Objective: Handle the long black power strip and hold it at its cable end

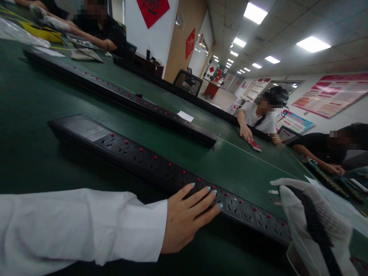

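My left hand point(188, 218), in a white sleeve, lies palm down across a long black power strip point(138, 157). Its fingers are spread and touch the socket face; the thumb is hidden. The strip has a row of sockets, each with a small red part, and a grey panel at its far left end. Over the strip's right end is a whitish, see-through dotted wrapping point(336, 218) with a black cord-like piece point(313, 222) in it. My right hand does not show.
A second black power strip point(120, 96) lies farther back on the green table point(25, 161), with a white paper slip point(185, 116) on it. Across the table a person point(263, 115) touches a red object point(255, 145). Other people sit at the far left and right.
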A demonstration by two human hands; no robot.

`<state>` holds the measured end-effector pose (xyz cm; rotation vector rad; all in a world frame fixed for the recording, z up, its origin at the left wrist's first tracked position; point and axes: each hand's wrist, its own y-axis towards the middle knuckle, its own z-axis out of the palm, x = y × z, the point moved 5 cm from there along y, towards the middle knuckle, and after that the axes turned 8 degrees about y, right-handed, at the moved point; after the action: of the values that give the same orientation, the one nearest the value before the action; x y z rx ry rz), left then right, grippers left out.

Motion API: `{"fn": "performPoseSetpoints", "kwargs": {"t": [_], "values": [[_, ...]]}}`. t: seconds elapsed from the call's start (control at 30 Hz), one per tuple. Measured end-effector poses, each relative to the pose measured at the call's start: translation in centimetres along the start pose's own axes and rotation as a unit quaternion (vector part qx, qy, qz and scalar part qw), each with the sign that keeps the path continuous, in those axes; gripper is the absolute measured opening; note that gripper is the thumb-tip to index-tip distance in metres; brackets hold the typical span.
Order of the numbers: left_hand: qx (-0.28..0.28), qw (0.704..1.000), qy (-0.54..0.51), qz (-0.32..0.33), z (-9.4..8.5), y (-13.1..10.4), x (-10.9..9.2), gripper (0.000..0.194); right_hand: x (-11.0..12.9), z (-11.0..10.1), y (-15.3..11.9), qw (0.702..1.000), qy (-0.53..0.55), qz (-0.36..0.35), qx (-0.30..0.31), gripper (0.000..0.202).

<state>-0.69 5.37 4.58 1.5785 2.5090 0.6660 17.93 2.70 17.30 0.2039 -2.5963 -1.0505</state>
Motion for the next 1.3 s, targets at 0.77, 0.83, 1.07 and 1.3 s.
{"fn": "performPoseSetpoints", "kwargs": {"t": [0.77,0.83,1.07,1.3], "values": [[-0.162,0.964,0.154,-0.144,1.0,-0.2,-0.7,0.061,2.4,4.9,1.2,0.985,-0.086,-0.103,0.111,0.038],[-0.168,0.962,0.154,-0.149,1.0,-0.1,-0.7,0.066,2.2,6.2,0.6,0.983,-0.093,-0.109,0.113,0.038],[-0.174,0.961,0.139,-0.165,0.6,0.0,-0.7,0.071,3.2,8.9,-1.2,0.966,-0.137,-0.169,0.139,0.042],[-0.084,0.981,0.127,-0.119,0.4,0.0,-0.5,0.074,3.3,8.7,-1.2,0.966,-0.148,-0.167,0.13,0.043]]}}
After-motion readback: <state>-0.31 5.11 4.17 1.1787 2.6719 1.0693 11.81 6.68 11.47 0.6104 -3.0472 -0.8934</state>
